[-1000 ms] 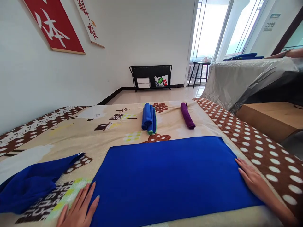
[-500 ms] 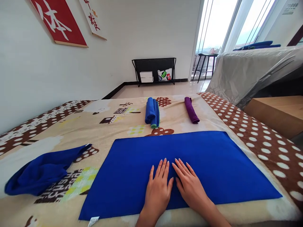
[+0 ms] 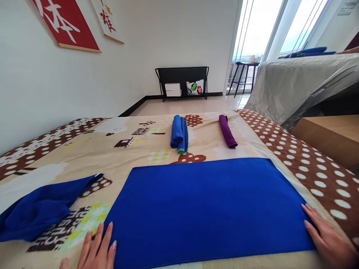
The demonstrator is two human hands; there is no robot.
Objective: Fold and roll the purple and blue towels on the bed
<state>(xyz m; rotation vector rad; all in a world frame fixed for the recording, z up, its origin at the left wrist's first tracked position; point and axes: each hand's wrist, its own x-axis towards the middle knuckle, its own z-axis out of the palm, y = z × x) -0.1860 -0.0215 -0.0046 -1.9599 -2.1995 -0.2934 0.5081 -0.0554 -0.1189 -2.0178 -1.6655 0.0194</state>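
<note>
Both our hands move apart, from the middle of the flat blue cloth a half-second ago to its two side edges now; the left hand lies at the near left edge, and the right hand at the near right edge; each is open with fingers extended, and neither grips anything that we can see. We count one flat blue cloth, spread just in front of us on the patterned blanket; one crumpled blue cloth lies to its left, near our left hand; beyond the flat cloth we see one bundle of blue rolls, at least two of them, lying against each other, one with a green edge; one purple roll lies to the right of the bundle, well apart from it.

Farther off we see one black rack holding two white boxes, stacked, and one printed cushion; one black stool stands by the window; two scrolls, one red and one white, hang on the left wall; at right, folded blue cloths, too small to count, lie on one plastic-covered surface.
</note>
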